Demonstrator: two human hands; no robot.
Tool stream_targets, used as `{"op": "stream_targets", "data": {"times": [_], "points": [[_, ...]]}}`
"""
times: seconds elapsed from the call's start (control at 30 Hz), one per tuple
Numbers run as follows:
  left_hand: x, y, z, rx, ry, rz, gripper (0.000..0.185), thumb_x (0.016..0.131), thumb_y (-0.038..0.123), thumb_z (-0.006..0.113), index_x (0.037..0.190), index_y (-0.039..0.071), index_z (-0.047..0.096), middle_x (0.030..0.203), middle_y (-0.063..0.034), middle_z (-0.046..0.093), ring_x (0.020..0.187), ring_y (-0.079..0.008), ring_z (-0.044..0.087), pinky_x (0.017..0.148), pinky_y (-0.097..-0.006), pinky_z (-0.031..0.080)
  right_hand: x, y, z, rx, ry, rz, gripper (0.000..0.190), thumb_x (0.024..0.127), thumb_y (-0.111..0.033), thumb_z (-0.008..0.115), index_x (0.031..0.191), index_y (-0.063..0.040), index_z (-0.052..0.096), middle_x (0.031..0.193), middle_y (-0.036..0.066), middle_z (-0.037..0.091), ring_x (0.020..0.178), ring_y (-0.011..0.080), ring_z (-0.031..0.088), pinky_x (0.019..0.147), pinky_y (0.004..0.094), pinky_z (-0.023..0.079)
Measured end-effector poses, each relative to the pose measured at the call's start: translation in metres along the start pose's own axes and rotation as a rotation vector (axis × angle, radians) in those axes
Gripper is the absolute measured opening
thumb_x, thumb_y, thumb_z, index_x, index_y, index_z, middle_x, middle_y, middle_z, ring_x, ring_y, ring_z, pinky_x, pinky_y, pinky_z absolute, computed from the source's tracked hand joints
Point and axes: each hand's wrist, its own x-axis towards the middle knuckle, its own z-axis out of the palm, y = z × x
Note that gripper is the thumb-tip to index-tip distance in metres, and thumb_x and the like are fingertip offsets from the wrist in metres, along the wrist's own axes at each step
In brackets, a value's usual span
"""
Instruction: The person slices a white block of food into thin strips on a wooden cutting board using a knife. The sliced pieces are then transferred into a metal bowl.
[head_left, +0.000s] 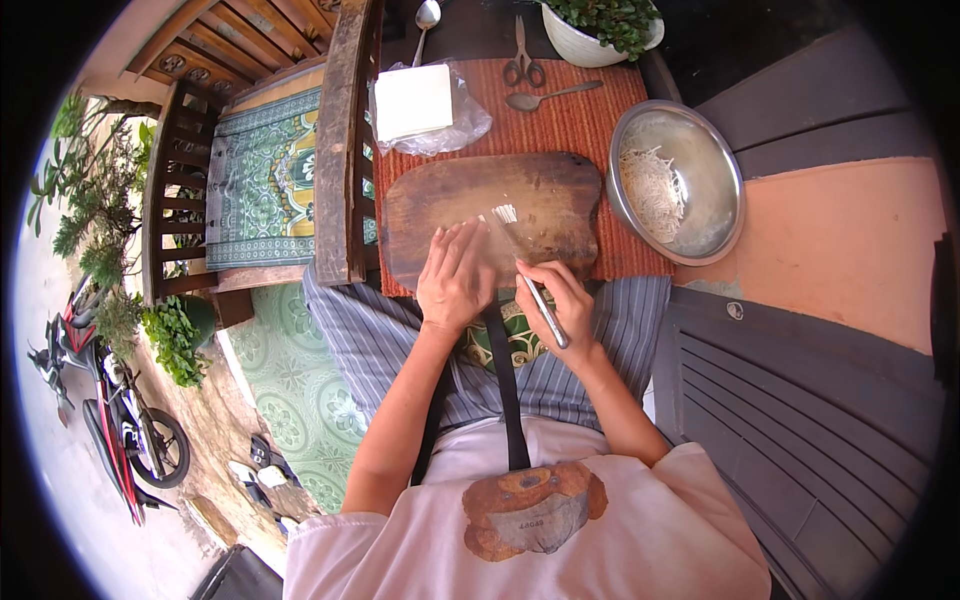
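A brown wooden cutting board (442, 187) lies before me, its near edge by my lap. My left hand (456, 277) rests on it palm down, slightly blurred. A small white piece (482, 218) shows at its fingertips; whatever is under the fingers is hidden. In my right hand (559, 304) is a knife (544, 311) with a metal handle, its blurred blade pointing away from me over the board. Just beyond the blade tip lie several short white strips (506, 214). A metal bowl (712, 187) at the right contains a heap of thin pale strips (652, 193).
Beyond the board, a stack of white square sheets (414, 101) sits on a clear plastic bag (469, 124). Scissors (523, 67), a spoon (525, 100), another spoon (427, 19) and a white bowl of green leaves (577, 37) are farther back. A wooden bench armrest (341, 165) borders the left side.
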Motion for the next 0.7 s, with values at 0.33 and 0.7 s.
{"op": "stream_targets", "data": {"times": [0.33, 0.7], "points": [[0.0025, 0.0044, -0.003, -0.027, -0.009, -0.036, 0.053, 0.084, 0.005, 0.066, 0.137, 0.007, 0.07, 0.139, -0.0099, 0.068, 0.125, -0.0332, 0.067, 0.116, -0.0474, 0.049, 0.0028, -0.0042, 0.001, 0.005, -0.057, -0.049, 0.024, 0.087, 0.006, 0.078, 0.11, 0.003, 0.072, 0.103, 0.015, 0.074, 0.089, 0.0266, 0.075, 0.077, 0.0339, 0.061], [0.003, 0.0045, -0.0034, -0.024, -0.015, -0.039, 0.052, 0.084, 0.006, 0.066, 0.136, 0.005, 0.07, 0.139, -0.0104, 0.068, 0.125, -0.0334, 0.067, 0.115, -0.047, 0.049, 0.0062, -0.0062, 0.0031, 0.017, -0.091, -0.083, 0.027, 0.086, 0.007, 0.076, 0.112, 0.005, 0.068, 0.105, 0.018, 0.072, 0.091, 0.0328, 0.074, 0.081, 0.0387, 0.06]]}}
